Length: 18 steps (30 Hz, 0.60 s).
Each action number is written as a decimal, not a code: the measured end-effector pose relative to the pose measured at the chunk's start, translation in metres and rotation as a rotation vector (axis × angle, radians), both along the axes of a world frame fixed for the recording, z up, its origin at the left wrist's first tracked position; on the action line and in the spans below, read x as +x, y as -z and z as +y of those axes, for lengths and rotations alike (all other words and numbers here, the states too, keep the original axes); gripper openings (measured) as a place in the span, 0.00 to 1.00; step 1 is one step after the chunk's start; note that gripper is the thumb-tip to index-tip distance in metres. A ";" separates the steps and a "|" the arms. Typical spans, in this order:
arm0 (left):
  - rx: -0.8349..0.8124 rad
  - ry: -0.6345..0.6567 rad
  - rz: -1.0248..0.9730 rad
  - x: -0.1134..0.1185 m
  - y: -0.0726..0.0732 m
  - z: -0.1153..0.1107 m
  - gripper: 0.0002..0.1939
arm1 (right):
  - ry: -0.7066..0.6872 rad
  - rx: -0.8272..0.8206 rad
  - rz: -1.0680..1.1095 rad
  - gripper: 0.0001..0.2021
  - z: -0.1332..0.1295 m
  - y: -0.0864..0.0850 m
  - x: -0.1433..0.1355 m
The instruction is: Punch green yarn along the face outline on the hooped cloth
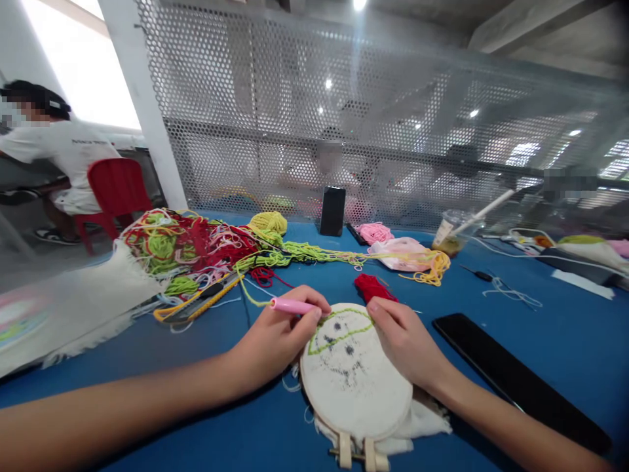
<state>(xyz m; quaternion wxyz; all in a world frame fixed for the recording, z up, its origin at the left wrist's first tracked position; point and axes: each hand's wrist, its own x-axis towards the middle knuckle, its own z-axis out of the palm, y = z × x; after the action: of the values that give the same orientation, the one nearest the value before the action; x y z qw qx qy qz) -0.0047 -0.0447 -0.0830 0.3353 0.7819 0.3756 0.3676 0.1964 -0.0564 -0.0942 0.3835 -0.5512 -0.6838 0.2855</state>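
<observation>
We have a piece of pale cloth (361, 400) drawn taut in a round hoop (315, 414), which lies on the blue counter (565, 334) in front of us, clamp end toward our body. A fuzzy light-green outline (327, 347) curves across its upper part, with smudgy dark marks (349, 350) within and below it.

Our left hand (289, 328) is curled in, thumb and fingers pinching a smooth pink pen-like tool (292, 306) at the hoop's upper left; the fingers hide its tip. Our right hand (403, 334) is bent around the upper right edge, thumb and forefinger close together at the rim — we cannot tell how the fingers underneath sit.

A strand of green yarn (239, 282) loops from the tool's rear end toward a tangled, woolly heap (196, 249) of red, green and white. A flat yellow-and-black cutter (204, 300) lies by that heap, and a soft red bundle (373, 288) sits just beyond the hoop.

Farther back we see a slab-like phone (333, 211) propped upright, a clear plastic cup (451, 239) with a slanting straw (484, 212) — and behind them a metal screen (295, 98) punched with round holes.
</observation>
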 end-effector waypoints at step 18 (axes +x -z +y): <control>-0.259 0.025 -0.358 -0.012 0.008 -0.004 0.10 | 0.035 -0.021 -0.309 0.17 0.003 -0.001 0.013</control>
<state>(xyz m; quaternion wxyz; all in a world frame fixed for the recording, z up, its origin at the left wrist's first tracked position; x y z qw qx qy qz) -0.0165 -0.0482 -0.0906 0.4988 0.6590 0.3445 0.4451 0.2093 -0.0533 -0.0934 0.2730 -0.6043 -0.7219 0.1976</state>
